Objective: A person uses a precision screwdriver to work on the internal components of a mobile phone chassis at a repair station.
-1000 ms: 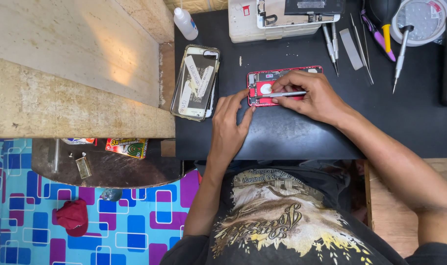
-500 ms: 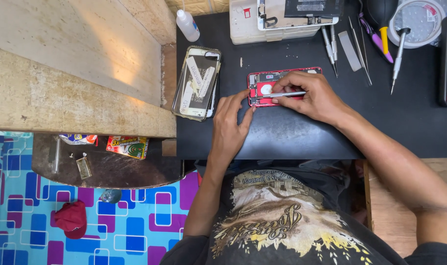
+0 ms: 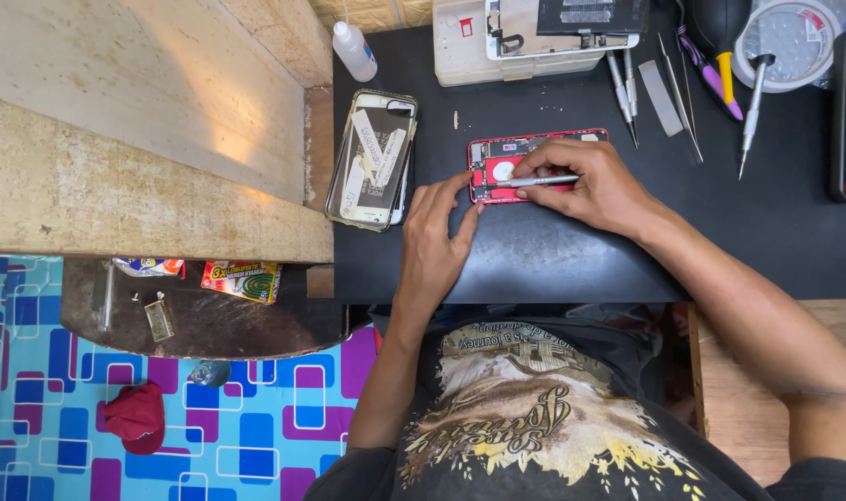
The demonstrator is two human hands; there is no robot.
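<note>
While the left hand [image 3: 439, 232] still steadies the opened red phone [image 3: 534, 165] on the black surface [image 3: 581, 250], the right hand [image 3: 594, 186] keeps gripping a screwdriver [image 3: 537, 181] over it, unmoved.

This is a small phone repair shop. A black work mat [image 3: 581, 250] covers the table. On the mat lies an open red phone [image 3: 497, 167] with its insides showing. Left of the red phone is another phone in a clear case [image 3: 372, 158]. Above and right of the red phone lie thin metal tools [image 3: 669, 93], screwdrivers [image 3: 749, 111] and a roll of tape [image 3: 794, 42]. A small glue bottle [image 3: 355, 51] stands up and left of it.
</note>
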